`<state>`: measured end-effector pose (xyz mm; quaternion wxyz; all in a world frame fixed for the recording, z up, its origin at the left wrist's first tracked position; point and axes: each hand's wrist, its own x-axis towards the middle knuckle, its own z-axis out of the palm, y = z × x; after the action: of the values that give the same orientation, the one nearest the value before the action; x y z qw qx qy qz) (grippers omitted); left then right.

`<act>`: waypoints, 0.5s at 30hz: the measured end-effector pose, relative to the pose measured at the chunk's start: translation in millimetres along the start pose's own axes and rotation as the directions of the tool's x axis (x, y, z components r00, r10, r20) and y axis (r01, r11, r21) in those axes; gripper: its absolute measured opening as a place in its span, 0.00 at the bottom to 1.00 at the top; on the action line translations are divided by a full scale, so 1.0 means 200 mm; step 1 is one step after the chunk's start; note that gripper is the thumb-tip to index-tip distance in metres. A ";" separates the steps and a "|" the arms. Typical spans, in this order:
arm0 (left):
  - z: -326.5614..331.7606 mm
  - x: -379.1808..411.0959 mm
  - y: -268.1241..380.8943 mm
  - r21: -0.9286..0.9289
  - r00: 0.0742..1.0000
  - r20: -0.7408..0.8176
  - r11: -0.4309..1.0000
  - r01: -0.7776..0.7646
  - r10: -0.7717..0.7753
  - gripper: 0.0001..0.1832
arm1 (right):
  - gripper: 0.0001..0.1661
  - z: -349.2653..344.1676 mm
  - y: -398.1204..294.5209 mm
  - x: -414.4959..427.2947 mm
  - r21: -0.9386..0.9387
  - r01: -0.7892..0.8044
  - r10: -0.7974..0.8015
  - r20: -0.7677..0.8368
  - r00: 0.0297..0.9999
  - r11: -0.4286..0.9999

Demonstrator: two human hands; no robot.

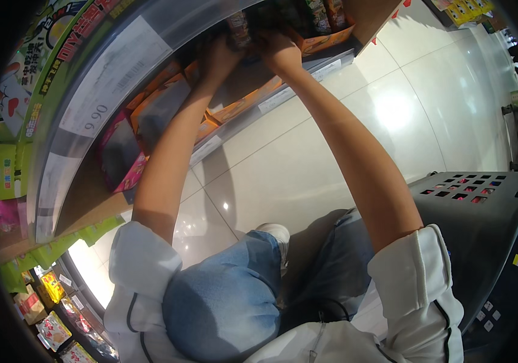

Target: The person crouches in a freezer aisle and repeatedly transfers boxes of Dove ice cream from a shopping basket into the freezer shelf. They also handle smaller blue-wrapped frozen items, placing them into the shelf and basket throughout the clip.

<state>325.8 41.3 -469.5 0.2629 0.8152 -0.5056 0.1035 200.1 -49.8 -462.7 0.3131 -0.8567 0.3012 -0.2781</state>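
Both hands reach into a low shelf beneath a shelf edge with price labels. Between them stands a small wrapped snack packet (239, 28), its upper part lit. My left hand (223, 54) is closed about the packet's near end, with the fingertips in shadow. My right hand (278, 49) is bent inward just right of the packet, and its fingers are hidden in the dark of the shelf. An orange display box (325, 41) holding several wrapped packets is right of my right hand. Below my wrists lie open orange cartons (245, 100) along the shelf front.
A pink carton (125, 177) sits at the shelf's left. The upper shelf edge (118, 68) overhangs the hands. A grey plastic shopping basket (463, 218) stands at my right, with items showing through its holes. Pale floor tiles (277, 168) lie below. Packaged snacks (54, 331) fill a lower-left shelf.
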 end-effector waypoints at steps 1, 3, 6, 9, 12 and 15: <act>0.00 0.00 0.01 -0.015 1.000 0.001 1.000 0.010 -0.010 0.26 | 0.19 0.00 0.01 0.00 0.001 -0.003 0.003 0.007 1.000 1.000; -0.01 0.01 0.01 -0.021 0.999 0.025 0.999 0.025 -0.024 0.27 | 0.19 0.02 0.03 0.00 0.005 0.005 -0.005 0.014 1.000 1.000; -0.03 -0.01 0.00 -0.014 0.999 0.033 1.000 0.016 -0.016 0.26 | 0.22 0.03 0.05 0.00 0.036 0.012 -0.013 0.026 1.000 0.999; -0.07 -0.03 0.03 -0.058 0.998 0.059 0.998 0.038 -0.034 0.27 | 0.25 0.04 0.07 -0.04 0.090 0.061 -0.058 -0.029 0.998 0.994; -0.17 -0.07 0.09 -0.046 0.998 0.064 0.999 0.011 -0.008 0.28 | 0.27 0.00 0.08 -0.13 0.206 0.204 -0.144 -0.270 0.952 0.957; -0.37 -0.24 0.14 -0.004 0.997 -0.048 0.998 -0.067 0.067 0.27 | 0.26 -0.22 -0.18 -0.45 0.503 0.210 0.007 -0.397 0.918 0.838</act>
<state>285.9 106.7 -419.3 0.2736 0.7944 -0.5264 0.1304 123.5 18.8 -434.1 0.4590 -0.6788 0.2200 -0.5293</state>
